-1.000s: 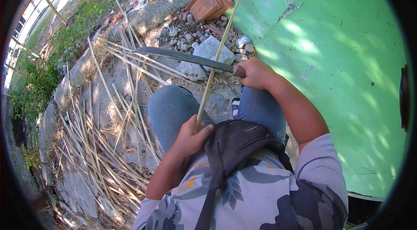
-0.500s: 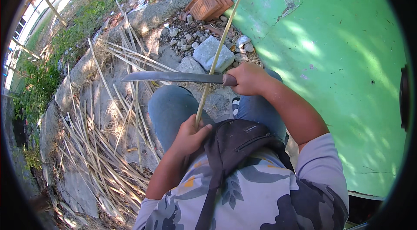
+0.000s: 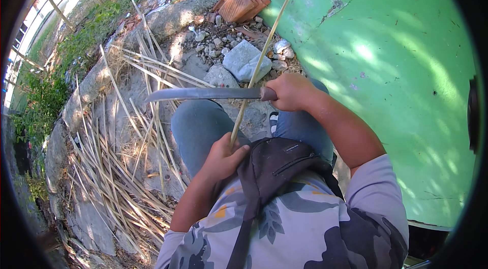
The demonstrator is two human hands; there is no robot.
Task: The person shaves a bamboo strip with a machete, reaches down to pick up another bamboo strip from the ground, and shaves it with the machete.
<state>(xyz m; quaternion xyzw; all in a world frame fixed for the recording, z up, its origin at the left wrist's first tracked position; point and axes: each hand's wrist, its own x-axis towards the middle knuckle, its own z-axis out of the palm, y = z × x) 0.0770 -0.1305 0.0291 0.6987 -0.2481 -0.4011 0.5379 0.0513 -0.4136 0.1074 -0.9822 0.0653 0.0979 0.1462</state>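
Observation:
My right hand [image 3: 291, 92] is closed round the handle of a machete [image 3: 203, 93], whose long grey blade points left, level across my knees. Behind or against that blade runs a pale wooden strip [image 3: 265, 48], slanting up and away to the right. Its near end sits in my left hand [image 3: 223, 156], fingers wrapped round it and thumb along the side. The blade crosses the strip a little above the left hand; whether its edge bites into the wood I cannot tell. The lower end of the strip is hidden inside the left hand.
Many pale strips [image 3: 117, 182] lie in a loose heap on the ground at my left. Ahead are a grey stone block [image 3: 246, 61], gravel and stacked orange tiles [image 3: 241, 4]. A green painted floor [image 3: 386, 91] spreads to the right. A black bag [image 3: 282, 160] rests on my lap.
The strip's far end has swung slightly to the right and down. The machete's blade sits marginally lower across it. Both hands keep their grip in nearly the same places.

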